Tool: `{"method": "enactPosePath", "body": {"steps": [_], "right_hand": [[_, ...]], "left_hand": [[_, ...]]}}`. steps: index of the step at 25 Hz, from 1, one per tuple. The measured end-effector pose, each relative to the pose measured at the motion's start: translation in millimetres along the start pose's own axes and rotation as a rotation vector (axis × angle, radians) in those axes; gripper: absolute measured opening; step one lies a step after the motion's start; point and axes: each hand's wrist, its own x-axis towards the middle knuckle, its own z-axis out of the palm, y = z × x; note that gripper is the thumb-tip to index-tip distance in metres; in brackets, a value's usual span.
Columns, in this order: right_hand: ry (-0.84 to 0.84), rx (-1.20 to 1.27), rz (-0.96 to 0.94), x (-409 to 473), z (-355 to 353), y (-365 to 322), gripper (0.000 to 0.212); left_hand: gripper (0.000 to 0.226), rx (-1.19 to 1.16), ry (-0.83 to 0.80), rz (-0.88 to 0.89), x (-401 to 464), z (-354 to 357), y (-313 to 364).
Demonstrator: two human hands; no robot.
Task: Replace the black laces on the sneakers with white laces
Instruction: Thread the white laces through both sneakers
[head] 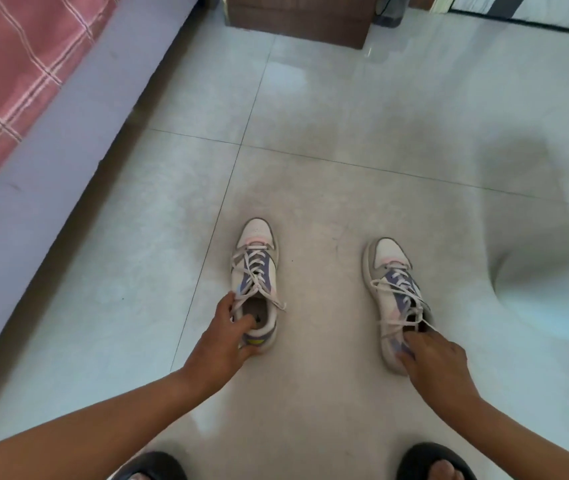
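Open floor (328, 140) ahead; bed (51, 109) flanks left, cabinet (297, 22) stands beyond

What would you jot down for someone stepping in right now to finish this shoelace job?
Left hand: grips the heel collar of the left sneaker, thumb outside, fingers inside the opening.
Right hand: fingers curled on the heel of the right sneaker.
Both sneakers stand on the tiled floor, toes pointing away, set apart.
Done: both shoes show white laces threaded through the eyelets; no black laces in view.
Left: the lace ends hang loose and untied on both shoes; tie or tuck them if wanted. The person's feet are in black slippers at the bottom edge.
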Motion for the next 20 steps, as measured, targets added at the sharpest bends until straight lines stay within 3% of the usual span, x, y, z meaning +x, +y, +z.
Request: {"method": "enactPosePath", "body": {"steps": [4,8,11,13,15,18,20], "right_hand": [[0.202,-0.041,-0.221,31.8,-11.7,-53.3,0.031],[-0.015,-0.16,-0.452,37.8,3.4,-98.6,0.029],[-0.217,0.005,-0.445,45.5,18.1,-100.6,0.029],[-0.171,0.073,-0.598,43.0,18.0,-99.5,0.027],[-0.09,0.062,-0.702,37.9,16.6,-99.8,0.038],[-0.022,-0.034,-0.739,33.7,11.4,-106.6,0.042],[-0.074,-0.101,-0.661,27.2,10.5,-118.0,0.052]], "left_hand": [[0.019,0.009,0.014,0.001,10.1,10.9,19.8],[0.024,0.017,-0.041,-0.027,18.8,15.6,30.2],[0.028,0.079,-0.062,0.009,19.2,12.1,25.6],[0.028,0.121,-0.096,0.064,17.4,9.0,19.3],[0.029,0.207,-0.159,0.111,17.5,4.0,15.2],[0.029,0.385,-0.24,0.188,24.6,-4.8,13.9],[0.031,0.445,-0.251,0.222,29.2,-7.3,17.8]]}}
